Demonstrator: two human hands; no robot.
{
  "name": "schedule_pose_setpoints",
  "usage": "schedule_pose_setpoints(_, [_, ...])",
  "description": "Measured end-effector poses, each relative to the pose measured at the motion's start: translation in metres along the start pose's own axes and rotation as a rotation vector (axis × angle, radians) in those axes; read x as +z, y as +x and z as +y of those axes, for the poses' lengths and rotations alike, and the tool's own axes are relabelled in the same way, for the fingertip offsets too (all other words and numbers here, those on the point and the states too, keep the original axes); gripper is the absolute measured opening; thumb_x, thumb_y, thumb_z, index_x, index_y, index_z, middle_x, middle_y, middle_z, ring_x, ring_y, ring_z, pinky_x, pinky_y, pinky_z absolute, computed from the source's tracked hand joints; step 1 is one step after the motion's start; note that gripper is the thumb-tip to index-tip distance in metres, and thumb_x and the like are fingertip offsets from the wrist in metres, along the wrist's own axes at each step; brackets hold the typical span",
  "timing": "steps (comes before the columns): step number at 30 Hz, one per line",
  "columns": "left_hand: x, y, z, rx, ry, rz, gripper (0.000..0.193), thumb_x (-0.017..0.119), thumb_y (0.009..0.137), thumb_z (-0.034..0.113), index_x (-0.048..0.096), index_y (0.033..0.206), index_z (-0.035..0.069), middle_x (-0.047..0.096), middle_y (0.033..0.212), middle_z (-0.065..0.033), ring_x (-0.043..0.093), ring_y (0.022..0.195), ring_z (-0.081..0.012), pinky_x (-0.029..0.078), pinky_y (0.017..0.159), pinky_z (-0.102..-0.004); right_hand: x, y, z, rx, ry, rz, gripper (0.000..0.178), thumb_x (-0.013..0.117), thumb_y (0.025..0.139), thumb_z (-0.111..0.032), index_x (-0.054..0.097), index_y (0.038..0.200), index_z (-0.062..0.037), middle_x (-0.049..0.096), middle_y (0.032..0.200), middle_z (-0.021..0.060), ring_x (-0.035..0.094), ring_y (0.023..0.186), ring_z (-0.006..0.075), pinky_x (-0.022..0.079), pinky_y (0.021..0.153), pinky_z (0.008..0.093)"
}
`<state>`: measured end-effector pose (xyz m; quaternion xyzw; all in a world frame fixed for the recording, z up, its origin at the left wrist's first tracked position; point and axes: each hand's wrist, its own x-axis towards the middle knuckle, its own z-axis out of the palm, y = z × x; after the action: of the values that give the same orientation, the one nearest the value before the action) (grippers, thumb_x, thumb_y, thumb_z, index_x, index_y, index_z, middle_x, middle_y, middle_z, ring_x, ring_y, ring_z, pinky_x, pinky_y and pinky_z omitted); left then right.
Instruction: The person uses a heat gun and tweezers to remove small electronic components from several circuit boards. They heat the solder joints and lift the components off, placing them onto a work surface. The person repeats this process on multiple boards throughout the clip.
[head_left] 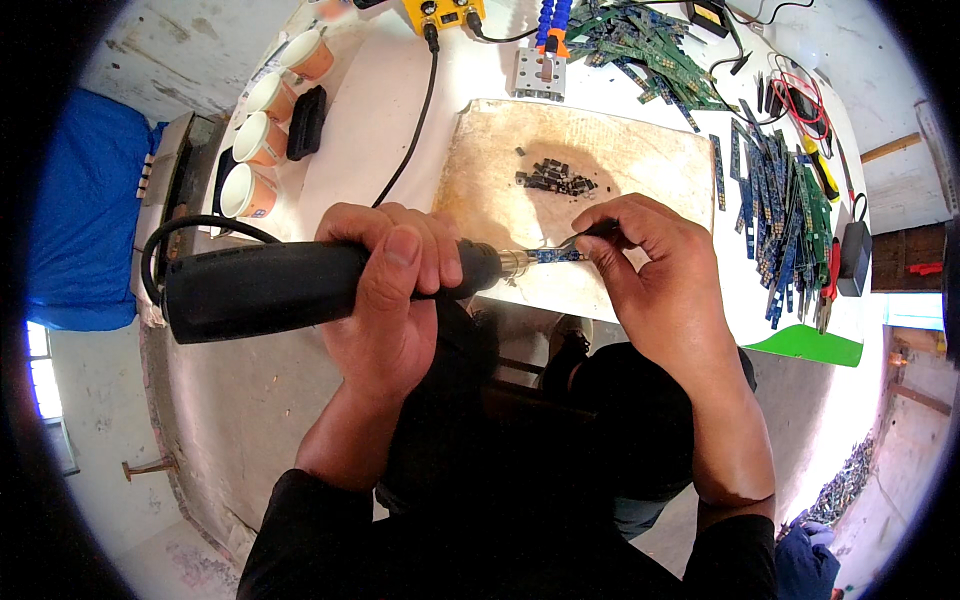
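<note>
Left hand (383, 290) clasps a black cylindrical heat gun (265, 293); right hand (662, 265) pinches slim dark tweezers (599, 229), narrow blue circuit strip (560, 257) just left of its fingertips.

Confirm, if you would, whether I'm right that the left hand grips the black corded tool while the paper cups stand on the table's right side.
Not quite: the paper cups stand on the left of the table, as the head view shows; the left hand does grip the tool.

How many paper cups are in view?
4, in a row on the left: nearest cup, second cup, third cup, farthest cup. A blurred shape beyond may be another.
</note>
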<state>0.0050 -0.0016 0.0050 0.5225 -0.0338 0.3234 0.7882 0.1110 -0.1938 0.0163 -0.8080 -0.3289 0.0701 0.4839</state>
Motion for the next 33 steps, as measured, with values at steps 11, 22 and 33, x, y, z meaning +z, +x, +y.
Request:
schedule_pose_setpoints(11, [-0.001,-0.0012,0.0002,-0.011,-0.021,0.005,0.016,0.064,0.1,0.01,0.049,0.093,0.009,0.051,0.074,-0.0039,0.052,0.069,-0.0158,0.047,0.073,-0.0343,0.0014,-0.0005,0.0013,-0.009,0.027,-0.011,0.013,0.07,0.085,0.005,0.07,0.098,0.0021,0.07,0.093,0.0183,0.07,0.077,0.0326,0.054,0.068,0.0363])
schedule_pose_setpoints(22, [-0.0022,-0.0007,-0.0004,0.003,0.012,-0.021,0.015,0.063,0.1,0.011,0.05,0.094,0.009,0.052,0.073,-0.0041,0.052,0.069,-0.0151,0.047,0.073,-0.0342,0.0033,-0.0005,0.0015,0.0,0.027,-0.004,0.013,0.071,0.084,0.006,0.071,0.096,0.0019,0.071,0.09,0.0172,0.069,0.073,0.0313,0.053,0.066,0.0356])
schedule_pose_setpoints(33, [-0.0009,-0.0006,-0.0005,0.004,0.009,0.013,0.015,0.062,0.101,0.008,0.049,0.095,0.009,0.052,0.075,-0.0043,0.051,0.07,-0.0151,0.048,0.074,-0.0346,0.0042,0.001,0.0022,-0.008,0.039,-0.023,0.013,0.071,0.084,0.005,0.071,0.096,0.0003,0.07,0.087,0.0169,0.066,0.072,0.0313,0.051,0.065,0.0364])
